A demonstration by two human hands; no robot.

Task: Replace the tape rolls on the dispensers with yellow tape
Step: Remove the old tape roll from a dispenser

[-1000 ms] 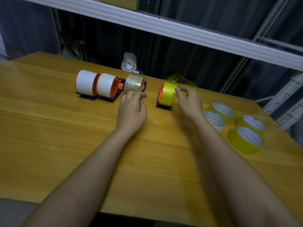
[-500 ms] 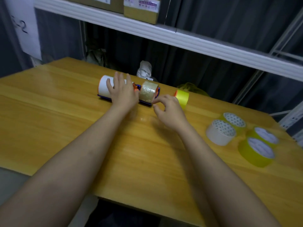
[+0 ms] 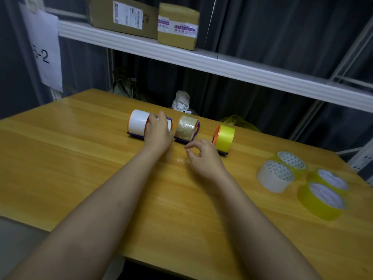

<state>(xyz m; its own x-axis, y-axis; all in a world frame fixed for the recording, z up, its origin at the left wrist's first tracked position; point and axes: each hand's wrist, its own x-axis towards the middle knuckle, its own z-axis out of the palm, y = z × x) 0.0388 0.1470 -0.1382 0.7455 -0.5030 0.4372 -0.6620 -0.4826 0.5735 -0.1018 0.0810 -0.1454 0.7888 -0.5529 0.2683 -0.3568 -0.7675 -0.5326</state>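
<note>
Left hand (image 3: 159, 132) grips the second white roll (image 3: 169, 124) on its dispenser, right hand (image 3: 203, 156) loosely curled, empty, by the brown roll (image 3: 186, 128); brace the base, pull straight off, then grab a yellow roll (image 3: 321, 201) on the desk (image 3: 80, 168).

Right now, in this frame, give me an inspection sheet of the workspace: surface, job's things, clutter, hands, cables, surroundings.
Surface: wooden table, glossy.
Job's things: four dispensers in a row. White roll far left; second white roll mostly hidden by the hand; brownish clear roll; yellow roll already mounted. Three loose yellow rolls lie flat at right.
Clutter: loose white roll beside the yellow ones.
Hands: left hand rests on the second white roll; right hand hovers with fingers loosely curled, holding nothing.
Cables: nothing seen.
Surroundings: shelf carrying two cardboard boxes, paper sign at left, dark curtain behind.
</note>
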